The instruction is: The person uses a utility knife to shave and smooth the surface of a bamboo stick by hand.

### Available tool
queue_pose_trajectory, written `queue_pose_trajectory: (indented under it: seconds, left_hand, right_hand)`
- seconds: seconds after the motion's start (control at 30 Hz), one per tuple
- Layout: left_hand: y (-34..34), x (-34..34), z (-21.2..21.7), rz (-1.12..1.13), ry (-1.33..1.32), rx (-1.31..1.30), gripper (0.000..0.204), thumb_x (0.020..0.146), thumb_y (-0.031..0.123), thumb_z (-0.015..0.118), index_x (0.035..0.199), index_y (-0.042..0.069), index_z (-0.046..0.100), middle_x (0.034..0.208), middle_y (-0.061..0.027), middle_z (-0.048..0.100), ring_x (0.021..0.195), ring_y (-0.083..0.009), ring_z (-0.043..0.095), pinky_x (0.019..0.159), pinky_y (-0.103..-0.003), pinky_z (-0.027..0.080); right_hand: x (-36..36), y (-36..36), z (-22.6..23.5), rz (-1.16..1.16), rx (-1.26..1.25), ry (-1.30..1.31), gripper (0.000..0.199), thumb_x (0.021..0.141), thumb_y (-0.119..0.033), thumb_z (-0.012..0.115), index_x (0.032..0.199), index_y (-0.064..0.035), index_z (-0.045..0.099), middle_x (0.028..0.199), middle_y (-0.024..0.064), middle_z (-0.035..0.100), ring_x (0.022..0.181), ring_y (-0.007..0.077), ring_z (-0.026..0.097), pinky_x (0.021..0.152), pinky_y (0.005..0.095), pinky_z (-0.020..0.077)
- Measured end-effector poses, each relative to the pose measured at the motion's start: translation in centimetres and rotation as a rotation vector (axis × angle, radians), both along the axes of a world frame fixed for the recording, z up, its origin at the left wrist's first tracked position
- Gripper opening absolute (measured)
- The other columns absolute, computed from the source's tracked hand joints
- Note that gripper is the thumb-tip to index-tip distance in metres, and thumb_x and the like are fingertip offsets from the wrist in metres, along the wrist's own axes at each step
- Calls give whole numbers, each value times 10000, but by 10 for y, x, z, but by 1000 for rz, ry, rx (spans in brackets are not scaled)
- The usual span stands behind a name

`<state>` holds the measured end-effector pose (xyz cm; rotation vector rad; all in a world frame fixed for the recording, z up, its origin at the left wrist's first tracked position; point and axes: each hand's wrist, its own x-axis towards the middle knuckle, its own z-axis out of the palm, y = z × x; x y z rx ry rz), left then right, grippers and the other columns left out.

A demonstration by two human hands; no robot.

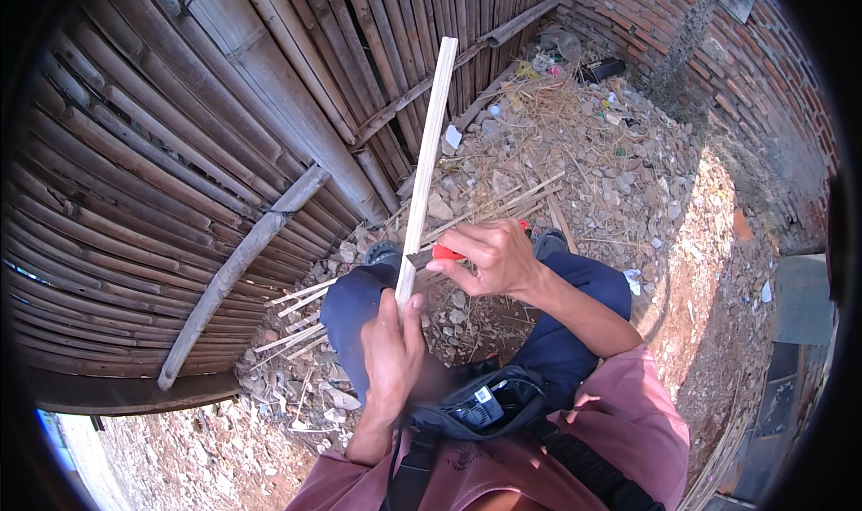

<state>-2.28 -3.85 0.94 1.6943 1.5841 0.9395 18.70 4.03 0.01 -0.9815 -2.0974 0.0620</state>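
Left hand (pixel 392 349): fingers closed round bamboo strip (pixel 425 165). Right hand (pixel 489 258): fingers clenched on red-handled knife (pixel 437 255), blade seemingly at strip. Risk: blade slipping toward left thumb.

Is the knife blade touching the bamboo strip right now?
Touching. The head view shows the knife in the right hand with its blade meeting the edge of the bamboo strip held by the left hand.

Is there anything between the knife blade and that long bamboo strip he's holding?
Nothing visible. The left hand grips the bamboo strip at its lower end, and the right hand sets the red-handled knife directly against it.
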Motion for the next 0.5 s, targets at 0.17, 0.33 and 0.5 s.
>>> queue_pose_trajectory:
  seconds: [0.17, 0.33, 0.5]
  left_hand:
    - [-1, -1, 0, -4, -8, 3, 365, 1148, 311, 567, 969, -7, 544, 582, -182, 474, 492, -286, 410, 521, -442, 372]
    - [-2, -2, 0, -5, 7, -1, 366, 1148, 311, 568, 971, -9, 540, 584, -193, 485, 481, -311, 429, 517, -449, 370]
    - [-3, -3, -4, -37, 16, -23, 328, 1139, 296, 580, 1007, -5, 569, 610, -215, 542, 533, -391, 546, 526, -478, 403]
  right_hand:
    - [1, 3, 0, -6, 10, -6, 295, 929, -368, 815, 896, -85, 739, 683, 61, 671, 549, 246, 664, 511, 377, 508]
    - [1, 5, -4, 1, 37, -13, 307, 970, -406, 777, 937, -104, 731, 661, 45, 652, 533, 231, 661, 480, 373, 493]
    - [6, 6, 3, -76, -17, 66, 292, 961, -356, 794, 907, -76, 734, 687, 76, 677, 545, 252, 662, 509, 382, 490]
